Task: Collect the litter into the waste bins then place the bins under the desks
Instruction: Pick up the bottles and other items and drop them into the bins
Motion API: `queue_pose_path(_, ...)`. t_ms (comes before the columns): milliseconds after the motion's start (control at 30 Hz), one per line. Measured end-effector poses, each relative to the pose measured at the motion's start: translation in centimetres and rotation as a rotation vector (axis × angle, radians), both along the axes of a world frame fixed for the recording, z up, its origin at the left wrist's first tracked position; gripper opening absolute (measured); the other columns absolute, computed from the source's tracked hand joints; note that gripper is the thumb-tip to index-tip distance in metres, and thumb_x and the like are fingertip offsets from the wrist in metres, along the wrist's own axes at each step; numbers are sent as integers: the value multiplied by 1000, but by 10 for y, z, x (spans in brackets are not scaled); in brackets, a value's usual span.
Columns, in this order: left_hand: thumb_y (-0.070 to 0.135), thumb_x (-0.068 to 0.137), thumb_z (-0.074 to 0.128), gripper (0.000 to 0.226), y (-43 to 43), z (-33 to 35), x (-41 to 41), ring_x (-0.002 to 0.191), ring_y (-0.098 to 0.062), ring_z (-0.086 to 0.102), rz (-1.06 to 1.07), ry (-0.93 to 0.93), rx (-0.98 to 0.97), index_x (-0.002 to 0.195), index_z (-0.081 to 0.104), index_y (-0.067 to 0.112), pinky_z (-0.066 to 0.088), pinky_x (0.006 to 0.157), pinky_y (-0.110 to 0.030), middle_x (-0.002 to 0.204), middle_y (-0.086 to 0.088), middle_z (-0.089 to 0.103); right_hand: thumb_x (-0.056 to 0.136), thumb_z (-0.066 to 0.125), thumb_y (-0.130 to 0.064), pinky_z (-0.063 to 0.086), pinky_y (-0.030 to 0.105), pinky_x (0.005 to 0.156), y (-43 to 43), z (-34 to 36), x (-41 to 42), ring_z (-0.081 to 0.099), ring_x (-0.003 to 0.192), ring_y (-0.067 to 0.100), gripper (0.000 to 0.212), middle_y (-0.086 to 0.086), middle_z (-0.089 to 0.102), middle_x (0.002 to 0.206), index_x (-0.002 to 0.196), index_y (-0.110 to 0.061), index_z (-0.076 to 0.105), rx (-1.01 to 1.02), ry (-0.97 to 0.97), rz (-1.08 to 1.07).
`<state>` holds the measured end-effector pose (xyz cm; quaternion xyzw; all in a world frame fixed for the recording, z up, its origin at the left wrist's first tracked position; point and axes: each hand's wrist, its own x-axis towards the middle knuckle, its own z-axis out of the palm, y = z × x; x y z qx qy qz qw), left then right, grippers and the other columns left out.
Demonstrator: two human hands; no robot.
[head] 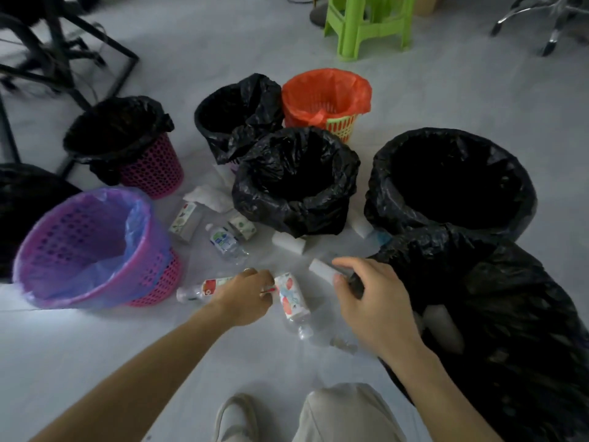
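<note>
Several lined waste bins stand on the pale floor: a pink bin with a purple liner (89, 250), a central black-lined bin (296, 180), an orange bin (325, 97) and a near-right black-lined bin (510, 314) with white items inside. Litter lies between them: a green-label bottle (224, 242), tissue packs (186, 221), white blocks (288, 242) and a floral tissue pack (291, 296). My left hand (248, 295) curls its fingers over the end of a red-label bottle (204, 287), right beside the floral pack. My right hand (373, 298) grips the near-right bin's liner rim (358, 287).
More black-lined bins: a pink one (127, 138) at back left, one (236, 116) behind the centre and a large one (452, 177) at right. A black desk frame (79, 59), green stool (369, 23) and chair base (541, 14) stand behind. My knee (347, 413) is below.
</note>
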<state>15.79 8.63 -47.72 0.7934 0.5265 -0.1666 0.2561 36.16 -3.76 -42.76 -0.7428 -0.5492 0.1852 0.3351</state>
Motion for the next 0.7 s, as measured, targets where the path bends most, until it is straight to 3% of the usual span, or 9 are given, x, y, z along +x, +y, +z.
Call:
queue_pose_path(67, 32, 93, 51, 39, 6, -12, -15, 118, -27, 57, 34, 31, 2, 131, 51, 33, 49, 95, -39, 126, -1, 55, 91, 60, -31, 46, 27, 90, 24, -13, -17, 58, 107, 16, 27, -8, 69, 113, 116, -24, 67, -52, 7, 80)
queue_pose_path(200, 35, 89, 50, 36, 21, -52, -42, 123, -31, 53, 139, 34, -16, 124, 55, 29, 45, 99, -40, 127, -5, 55, 96, 53, -38, 44, 33, 91, 72, -60, -48, 55, 116, 21, 31, -3, 63, 120, 124, -25, 58, -349, -38, 191)
queue_pose_path(333, 32, 94, 55, 49, 33, -102, -54, 137, -29, 39, 169, 48, -10, 142, 44, 29, 37, 109, -42, 150, -5, 39, 93, 54, -41, 46, 36, 86, 104, -128, -64, 52, 116, 29, 36, 6, 54, 127, 124, -25, 50, -663, -107, 229)
queue_pose_path(433, 28, 93, 56, 58, 45, -137, -53, 145, -26, 26, 94, 63, 98, 147, 35, 31, 28, 115, -41, 158, -3, 27, 93, 55, -46, 47, 38, 87, 118, -176, -71, 48, 121, 32, 57, 8, 40, 140, 142, -33, 31, -802, -159, 255)
queue_pose_path(500, 25, 92, 58, 70, 53, -159, -50, 150, -26, 14, 5, 94, 150, 154, 24, 30, 18, 120, -43, 163, -4, 17, 93, 55, -49, 46, 39, 91, 121, -199, -73, 49, 124, 34, 77, 8, 32, 148, 153, -42, 8, -863, -156, 240)
queue_pose_path(567, 24, 92, 59, 82, 60, -180, -45, 153, -26, 5, -79, 145, 176, 158, 9, 29, 7, 123, -46, 167, -4, 7, 93, 54, -50, 48, 40, 92, 120, -221, -76, 53, 122, 33, 87, 9, 36, 145, 153, -48, -8, -876, -145, 223)
queue_pose_path(633, 26, 93, 60, 91, 67, -196, -42, 154, -26, -2, -174, 216, 183, 158, -3, 30, -2, 123, -50, 167, -5, -3, 94, 53, -51, 50, 41, 91, 115, -234, -81, 56, 119, 33, 91, 9, 44, 137, 151, -49, -17, -836, -179, 237)
queue_pose_path(700, 30, 94, 60, 92, 72, -207, -39, 154, -27, 2, -248, 268, 193, 157, -7, 32, -3, 121, -52, 167, -5, 0, 95, 52, -51, 51, 41, 91, 112, -244, -83, 56, 118, 33, 92, 10, 45, 135, 151, -47, -21, -799, -211, 238)
